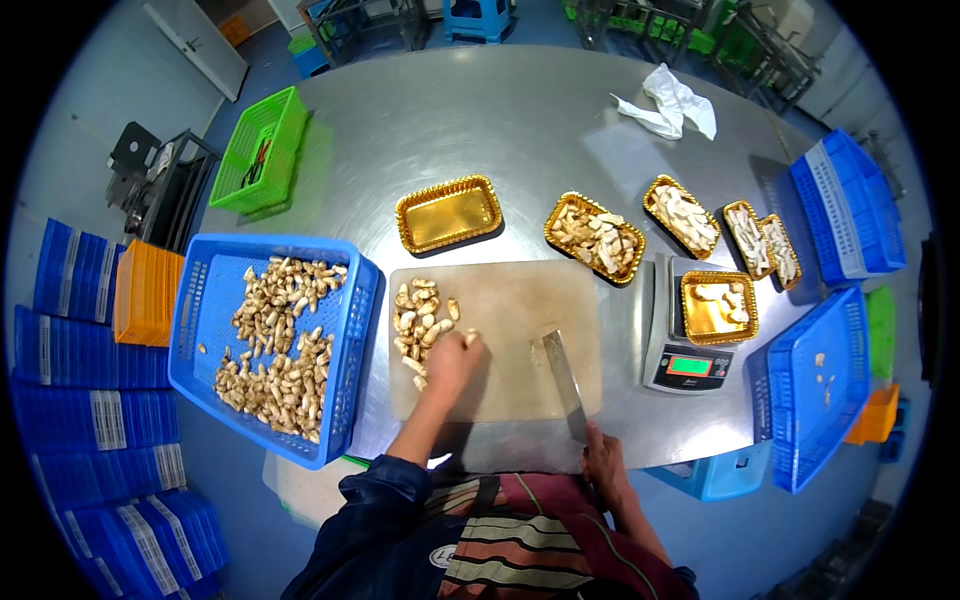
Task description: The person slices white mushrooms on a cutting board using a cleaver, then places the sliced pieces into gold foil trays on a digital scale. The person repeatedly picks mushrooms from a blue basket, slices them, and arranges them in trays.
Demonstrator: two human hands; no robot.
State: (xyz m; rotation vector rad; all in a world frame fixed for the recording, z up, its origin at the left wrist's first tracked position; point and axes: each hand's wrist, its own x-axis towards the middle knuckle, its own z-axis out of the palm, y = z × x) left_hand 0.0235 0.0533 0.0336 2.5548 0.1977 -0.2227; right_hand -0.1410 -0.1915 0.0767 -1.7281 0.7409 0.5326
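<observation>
My left hand point(453, 363) pinches a small brown-and-white mushroom point(472, 337) over a pale cutting board point(510, 300). Right beside it, a loose pile of similar whole mushrooms point(421, 319) covers the board's left part. A broad-bladed kitchen knife point(564, 379) is in my right hand point(602, 459), its handle in my fist near the table's front edge. The blade points away from me, its tip over the board's right part. To the left, a blue plastic crate point(360, 330) holds many more mushrooms point(277, 360). Beyond the board lies a bare gold tray point(448, 216).
Gold trays of cut mushrooms point(596, 236) stand at the right, near a digital scale point(688, 367) bearing a gold tray point(718, 337) with a few pieces. A green basket point(259, 150) holds tools. White cloth point(671, 105) lies at the back. Blue crates point(821, 390) flank the table's right edge.
</observation>
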